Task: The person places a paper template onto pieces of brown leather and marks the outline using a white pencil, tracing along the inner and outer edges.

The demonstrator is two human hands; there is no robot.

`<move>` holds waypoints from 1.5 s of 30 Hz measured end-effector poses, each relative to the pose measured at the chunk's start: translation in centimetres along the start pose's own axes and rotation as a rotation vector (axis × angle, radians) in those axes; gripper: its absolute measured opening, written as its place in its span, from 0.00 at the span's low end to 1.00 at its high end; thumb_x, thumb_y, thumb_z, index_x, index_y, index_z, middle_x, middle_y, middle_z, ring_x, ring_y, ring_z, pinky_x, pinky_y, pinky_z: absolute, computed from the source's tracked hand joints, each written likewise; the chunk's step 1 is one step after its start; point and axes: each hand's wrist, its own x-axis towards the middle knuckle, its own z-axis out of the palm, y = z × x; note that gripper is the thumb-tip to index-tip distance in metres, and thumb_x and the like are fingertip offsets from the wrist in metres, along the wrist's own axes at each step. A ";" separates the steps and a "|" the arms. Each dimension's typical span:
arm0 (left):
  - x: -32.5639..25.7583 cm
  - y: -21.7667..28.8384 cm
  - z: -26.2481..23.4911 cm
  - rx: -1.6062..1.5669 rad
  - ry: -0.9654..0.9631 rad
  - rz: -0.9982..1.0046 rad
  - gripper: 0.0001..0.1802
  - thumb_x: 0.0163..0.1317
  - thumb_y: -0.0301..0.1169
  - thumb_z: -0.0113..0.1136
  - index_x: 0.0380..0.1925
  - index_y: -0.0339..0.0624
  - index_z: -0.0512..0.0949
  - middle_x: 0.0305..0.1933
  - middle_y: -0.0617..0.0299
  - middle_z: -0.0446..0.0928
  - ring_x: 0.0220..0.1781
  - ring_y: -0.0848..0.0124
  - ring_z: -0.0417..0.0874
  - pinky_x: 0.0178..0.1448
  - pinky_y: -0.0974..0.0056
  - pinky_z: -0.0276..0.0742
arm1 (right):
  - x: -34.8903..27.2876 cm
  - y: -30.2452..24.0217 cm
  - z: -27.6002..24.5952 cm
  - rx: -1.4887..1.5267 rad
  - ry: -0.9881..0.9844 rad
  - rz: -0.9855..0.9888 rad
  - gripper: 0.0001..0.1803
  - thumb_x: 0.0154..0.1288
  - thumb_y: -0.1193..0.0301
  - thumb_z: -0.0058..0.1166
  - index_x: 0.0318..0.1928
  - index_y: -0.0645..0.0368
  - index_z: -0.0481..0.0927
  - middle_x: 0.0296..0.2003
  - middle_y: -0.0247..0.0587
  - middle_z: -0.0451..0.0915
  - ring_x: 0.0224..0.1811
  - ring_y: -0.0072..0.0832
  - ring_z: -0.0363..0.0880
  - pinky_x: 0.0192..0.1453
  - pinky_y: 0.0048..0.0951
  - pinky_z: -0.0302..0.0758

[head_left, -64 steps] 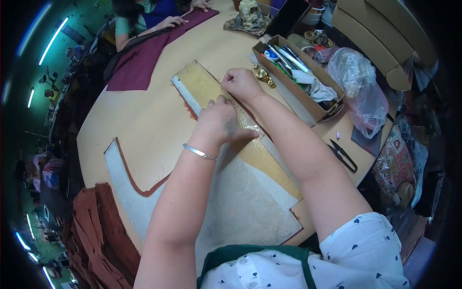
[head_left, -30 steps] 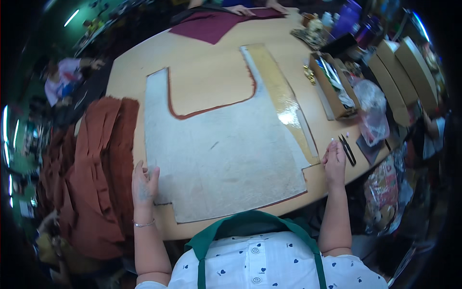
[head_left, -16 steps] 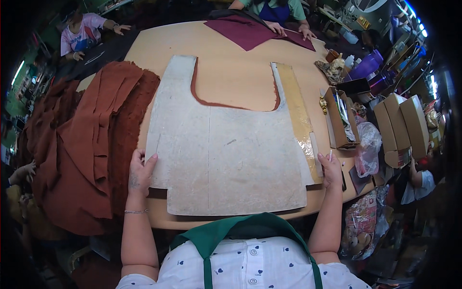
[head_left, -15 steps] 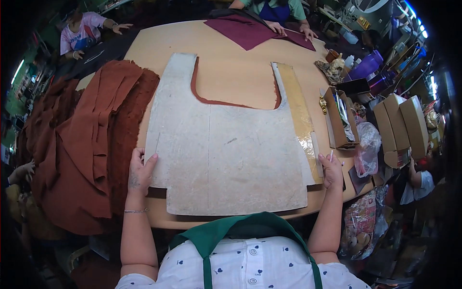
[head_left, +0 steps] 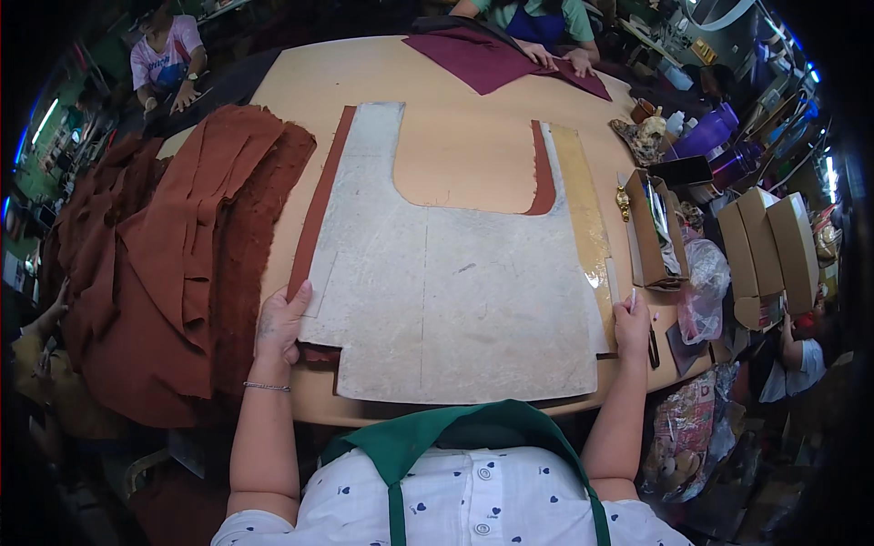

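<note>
A large grey-white pattern template (head_left: 473, 300) with a U-shaped cutout at its far side lies before me. A yellowish taped strip (head_left: 583, 200) runs along its right side. Rust-brown fabric (head_left: 321, 209) underneath shows beyond the template's left edge and inside the cutout's right side. My left hand (head_left: 280, 323) is closed at the left edge, thumb on top, its other fingers largely hidden. At the right edge my right hand (head_left: 632, 326) is closed, with a small white stick-like tip poking up from it; whether it also grips the template is unclear.
Rust-brown fabric (head_left: 173, 264) is piled on the left of the tan table (head_left: 364, 73). On the right stand an open cardboard box (head_left: 657, 241), a gold watch (head_left: 623, 202) and a plastic bag (head_left: 704, 282). Across the table, a person handles maroon fabric (head_left: 478, 59); another works far left.
The template has shifted right over the fabric, baring a rust-brown strip along its left edge. My left hand has moved right with it. My right hand has moved slightly right.
</note>
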 end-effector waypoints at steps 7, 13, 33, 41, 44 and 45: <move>-0.9 2.3 1.1 -0.045 0.067 0.224 0.19 0.60 0.34 0.55 0.47 0.32 0.71 0.43 0.59 0.76 0.45 0.71 0.77 0.51 0.66 0.73 | 4.3 6.6 -1.6 -0.257 0.245 -0.220 0.05 0.58 0.75 0.43 0.32 0.65 0.67 0.24 0.49 0.69 0.28 0.36 0.69 0.36 0.34 0.68; -1.4 12.3 1.7 -0.334 0.090 0.885 0.26 0.66 0.40 0.45 0.57 0.31 0.62 0.54 0.59 0.70 0.59 0.72 0.67 0.65 0.66 0.59 | 2.8 4.2 -1.1 -0.395 0.353 -0.297 0.08 0.62 0.72 0.39 0.33 0.67 0.63 0.28 0.60 0.69 0.33 0.52 0.68 0.41 0.41 0.66; -43.6 8.4 -50.0 -0.307 1.271 0.961 0.28 0.66 0.47 0.36 0.60 0.43 0.61 0.63 0.55 0.62 0.63 0.63 0.65 0.65 0.58 0.61 | 6.4 7.5 -1.7 -0.480 0.320 -0.402 0.13 0.61 0.68 0.42 0.34 0.69 0.70 0.29 0.54 0.74 0.33 0.45 0.72 0.40 0.33 0.69; -61.0 -12.8 -53.3 -0.591 1.781 0.473 0.33 0.62 0.53 0.40 0.59 0.42 0.63 0.62 0.51 0.63 0.63 0.56 0.64 0.65 0.54 0.58 | 13.4 12.5 -4.0 -0.598 0.365 -0.399 0.13 0.61 0.68 0.43 0.32 0.68 0.72 0.31 0.54 0.76 0.34 0.41 0.73 0.40 0.31 0.69; -70.3 -15.9 -50.2 -0.520 1.947 0.358 0.35 0.61 0.56 0.42 0.59 0.42 0.64 0.62 0.49 0.63 0.63 0.54 0.64 0.65 0.52 0.57 | 9.1 9.1 0.5 -0.644 0.290 -0.390 0.13 0.61 0.68 0.43 0.33 0.67 0.73 0.31 0.54 0.76 0.35 0.42 0.74 0.40 0.32 0.69; -72.1 -16.6 -49.3 -0.513 2.002 0.300 0.34 0.61 0.56 0.42 0.58 0.42 0.64 0.62 0.49 0.64 0.62 0.54 0.64 0.65 0.52 0.57 | 6.1 6.1 0.8 -0.696 0.278 -0.356 0.13 0.60 0.67 0.43 0.34 0.67 0.74 0.31 0.55 0.76 0.36 0.43 0.74 0.40 0.32 0.70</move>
